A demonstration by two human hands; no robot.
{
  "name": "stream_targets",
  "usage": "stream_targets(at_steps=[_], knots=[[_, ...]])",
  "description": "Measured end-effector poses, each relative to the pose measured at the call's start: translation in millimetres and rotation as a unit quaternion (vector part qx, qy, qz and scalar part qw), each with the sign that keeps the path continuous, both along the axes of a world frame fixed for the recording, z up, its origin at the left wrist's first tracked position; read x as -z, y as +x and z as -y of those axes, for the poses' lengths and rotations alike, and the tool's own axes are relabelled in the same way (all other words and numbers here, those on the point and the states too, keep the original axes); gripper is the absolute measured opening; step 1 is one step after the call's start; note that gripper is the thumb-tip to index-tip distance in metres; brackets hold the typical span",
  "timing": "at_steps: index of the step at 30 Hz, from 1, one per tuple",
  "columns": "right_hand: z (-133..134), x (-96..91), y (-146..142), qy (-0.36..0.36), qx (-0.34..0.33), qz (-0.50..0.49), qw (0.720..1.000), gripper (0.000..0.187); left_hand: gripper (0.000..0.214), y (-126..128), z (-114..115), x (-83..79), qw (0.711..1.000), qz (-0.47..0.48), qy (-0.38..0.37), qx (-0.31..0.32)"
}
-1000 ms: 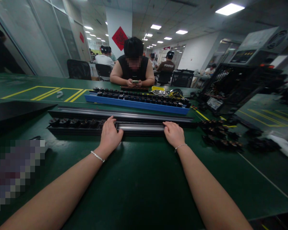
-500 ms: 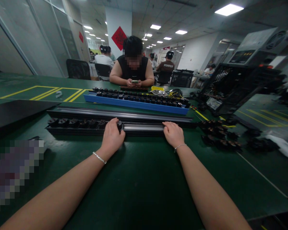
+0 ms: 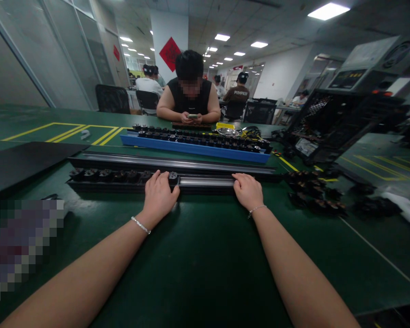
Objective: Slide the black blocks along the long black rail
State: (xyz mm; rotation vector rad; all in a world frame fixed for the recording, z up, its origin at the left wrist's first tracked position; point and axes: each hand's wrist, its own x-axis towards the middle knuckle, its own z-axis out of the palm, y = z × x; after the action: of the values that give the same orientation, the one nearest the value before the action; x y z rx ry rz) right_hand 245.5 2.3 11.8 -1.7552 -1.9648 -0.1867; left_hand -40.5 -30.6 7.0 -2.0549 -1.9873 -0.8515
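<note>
A long black metal channel (image 3: 205, 181) lies across the table in front of me. Its left half holds a row of round-faced black modules (image 3: 105, 175) that look like power sockets; the right half shows bare grey metal. My left hand (image 3: 159, 193) lies over the channel near the row's right end, fingers across the top and thumb on the near side. Just right of those fingers sits the end module. Farther right, my right hand (image 3: 248, 190) grips the channel with curled fingers over its top edge. Its fingertips are partly hidden.
A second black channel (image 3: 177, 161) lies right behind. Beyond it, a blue channel (image 3: 194, 149) carries more modules. Loose black parts (image 3: 316, 196) are piled at right, near an open computer case (image 3: 316, 123). A person (image 3: 191, 98) sits opposite with a phone.
My left hand has slid slightly left along the channel, uncovering more of the end module. My right hand keeps its place on the channel. The view has shifted a little.
</note>
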Motion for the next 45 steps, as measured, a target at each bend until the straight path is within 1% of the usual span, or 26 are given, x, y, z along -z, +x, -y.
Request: stream_targets(at_steps=[8, 17, 22, 26, 34, 45], knots=[[0.3, -0.7, -0.7, -0.005, 0.002, -0.007, 1.0, 0.037, 0.051, 0.4, 0.6, -3.6, 1.0, -0.002, -0.021, 0.023], [2.6, -5.6, -4.0, -0.028, 0.01, -0.003, 1.0, 0.038, 0.05, 1.9, 2.0, -6.0, 0.999, -0.007, -0.022, 0.022], [3.2, -9.2, -7.4, -0.035, 0.021, -0.006, 0.999, 0.038, 0.052, 4.6, 1.9, -3.8, 1.0, -0.002, -0.016, 0.003], [2.9, -11.0, -8.3, -0.043, 0.023, -0.007, 0.999, 0.038, 0.044, 3.4, 0.5, -1.3, 1.0, 0.008, -0.016, -0.009], [2.0, -6.7, -6.6, -0.027, 0.02, -0.017, 0.999, 0.038, 0.031, 1.5, 2.1, -4.6, 1.0, -0.004, 0.005, 0.019], [1.8, -5.2, -6.5, -0.02, 0.02, -0.021, 0.999, 0.038, 0.032, 1.8, 4.0, -8.2, 1.0, -0.018, -0.008, 0.019]])
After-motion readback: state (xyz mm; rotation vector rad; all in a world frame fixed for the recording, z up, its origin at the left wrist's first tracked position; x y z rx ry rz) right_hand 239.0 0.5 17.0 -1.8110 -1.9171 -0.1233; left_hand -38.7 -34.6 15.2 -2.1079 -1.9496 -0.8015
